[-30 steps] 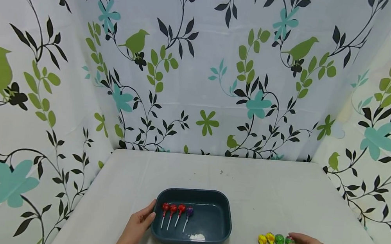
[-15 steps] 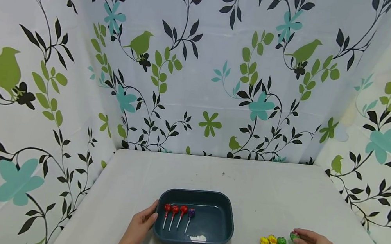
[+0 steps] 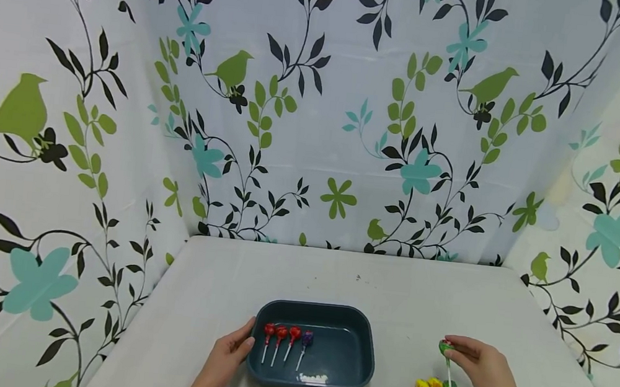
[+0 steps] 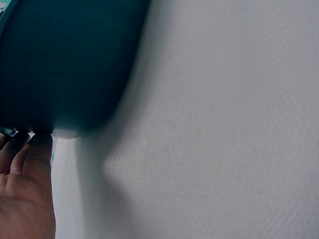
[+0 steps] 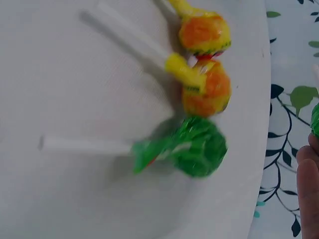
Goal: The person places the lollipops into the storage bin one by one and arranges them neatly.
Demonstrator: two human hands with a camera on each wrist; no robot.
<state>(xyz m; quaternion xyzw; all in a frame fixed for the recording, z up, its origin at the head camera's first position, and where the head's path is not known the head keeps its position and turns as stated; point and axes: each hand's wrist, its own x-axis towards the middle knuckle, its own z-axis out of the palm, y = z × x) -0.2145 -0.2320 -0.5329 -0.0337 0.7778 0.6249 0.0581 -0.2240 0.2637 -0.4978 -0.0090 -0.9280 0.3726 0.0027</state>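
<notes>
My left hand (image 3: pixel 227 354) holds the left edge of a dark blue-teal rectangular tray (image 3: pixel 338 355); in the left wrist view its fingers (image 4: pixel 36 159) reach the tray's outer wall. Inside the tray, three red lollipops (image 3: pixel 281 334) and a purple lollipop (image 3: pixel 306 339) lie in a row on the left side. Above the table at the right, my right hand (image 3: pixel 481 366) pinches a green lollipop (image 3: pixel 445 346) by its head, stick hanging down. Just below it lie another green lollipop (image 5: pixel 199 149) and two yellow lollipops (image 5: pixel 207 92), side by side.
The white-covered table (image 3: pixel 335 277) reaches back to a patterned curtain (image 3: pixel 316 125) with birds and leaves. Similar curtain walls stand along the left (image 3: pixel 139 158) and right sides.
My right hand has lifted the rightmost green lollipop off the table and carried it up and left, over the other green one. My left hand stays at the tray.
</notes>
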